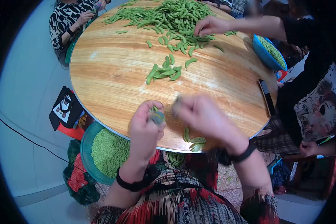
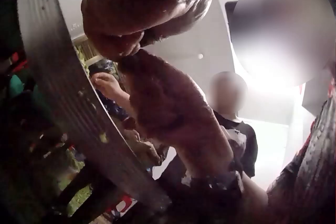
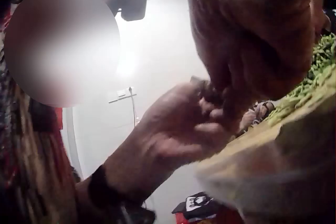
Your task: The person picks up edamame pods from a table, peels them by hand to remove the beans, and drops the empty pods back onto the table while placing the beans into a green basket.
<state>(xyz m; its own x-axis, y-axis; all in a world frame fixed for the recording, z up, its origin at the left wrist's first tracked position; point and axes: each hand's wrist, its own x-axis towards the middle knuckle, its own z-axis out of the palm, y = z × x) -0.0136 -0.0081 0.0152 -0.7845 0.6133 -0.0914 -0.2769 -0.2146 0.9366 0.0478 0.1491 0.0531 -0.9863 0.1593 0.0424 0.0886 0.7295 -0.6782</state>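
Note:
My left hand [image 1: 143,125], just above the table's near edge, grips a green soybean pod [image 1: 155,109] in curled fingers. Something grey-green covers its thumb area. To its right is my right hand [image 1: 207,114], blurred, its fingers bent inward and a dark grey patch at the fingertips; I cannot tell whether it holds anything. In the right wrist view the left hand [image 3: 178,124] has its fingertips right by those of the right hand [image 3: 252,35]. Several flat green pods [image 1: 197,142] lie at the table edge below the right hand. A small group of pods [image 1: 166,72] lies farther in.
A large heap of pods [image 1: 179,16] covers the far side of the round wooden table [image 1: 108,74]. Another person's hand [image 1: 212,26] reaches into it. A teal basin [image 1: 86,145] of shelled beans stands lower left; a blue bowl [image 1: 268,56] and phone [image 1: 266,98] are right.

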